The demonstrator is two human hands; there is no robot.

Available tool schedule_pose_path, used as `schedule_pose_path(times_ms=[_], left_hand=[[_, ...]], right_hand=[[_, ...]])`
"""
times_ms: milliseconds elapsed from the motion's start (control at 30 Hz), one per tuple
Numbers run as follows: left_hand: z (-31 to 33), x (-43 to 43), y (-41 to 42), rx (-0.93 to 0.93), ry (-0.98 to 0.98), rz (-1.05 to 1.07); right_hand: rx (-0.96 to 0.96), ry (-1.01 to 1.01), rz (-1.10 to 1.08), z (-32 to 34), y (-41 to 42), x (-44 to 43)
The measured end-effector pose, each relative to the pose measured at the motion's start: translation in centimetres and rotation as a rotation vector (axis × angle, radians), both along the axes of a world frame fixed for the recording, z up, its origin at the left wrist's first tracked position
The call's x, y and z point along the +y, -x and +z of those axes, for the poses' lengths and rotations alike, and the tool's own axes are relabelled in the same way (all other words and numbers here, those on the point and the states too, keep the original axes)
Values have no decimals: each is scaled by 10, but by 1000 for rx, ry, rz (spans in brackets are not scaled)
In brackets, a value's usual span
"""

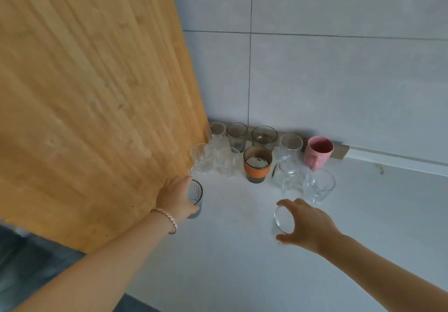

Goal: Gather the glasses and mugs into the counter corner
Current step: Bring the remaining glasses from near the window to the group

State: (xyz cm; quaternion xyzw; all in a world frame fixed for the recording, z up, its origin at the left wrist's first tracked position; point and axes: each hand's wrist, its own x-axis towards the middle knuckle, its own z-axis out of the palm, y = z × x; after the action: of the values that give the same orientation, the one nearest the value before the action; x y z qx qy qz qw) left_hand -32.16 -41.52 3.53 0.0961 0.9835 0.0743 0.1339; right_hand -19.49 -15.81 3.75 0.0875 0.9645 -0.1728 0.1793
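Glasses and mugs stood clustered in the corner of the white worktop (232,251), where a tall wooden panel (84,93) met the tiled wall (339,69). Along the wall ran a back row: a clear glass (217,133) tight against the panel, a smoky ribbed glass (236,135), a wider smoky glass (264,137), another clear glass (290,145), and a pink mug (318,152) at the right end. In front of them stood two more clear glasses (201,157) (228,161), a dark cup with an orange band (257,163), a clear mug (287,172) and a low clear tumbler (318,185); the two on the right sat just beside each other.

Nearer the camera, apart from the cluster, both hands were occupied. The left hand (175,197), a beaded bracelet (167,218) at its wrist, was wrapped round a grey ribbed glass (196,197) just beside the panel's lower edge; whether that glass rested on the worktop or hung slightly above it could not be told. The right hand (308,223) was curled round a small clear glass (282,220), thumb at the near side and fingers over the far rim, with the glass tilted so its mouth faced left. It was held in front of the clear mug and tumbler, touching neither.
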Motion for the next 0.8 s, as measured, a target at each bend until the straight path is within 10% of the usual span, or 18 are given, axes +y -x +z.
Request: schedule_pose_path(times_ms=[800], left_hand=[[-58, -19, 98, -55, -202, -158]], right_hand=[[-1, 101, -259, -64, 166, -150]])
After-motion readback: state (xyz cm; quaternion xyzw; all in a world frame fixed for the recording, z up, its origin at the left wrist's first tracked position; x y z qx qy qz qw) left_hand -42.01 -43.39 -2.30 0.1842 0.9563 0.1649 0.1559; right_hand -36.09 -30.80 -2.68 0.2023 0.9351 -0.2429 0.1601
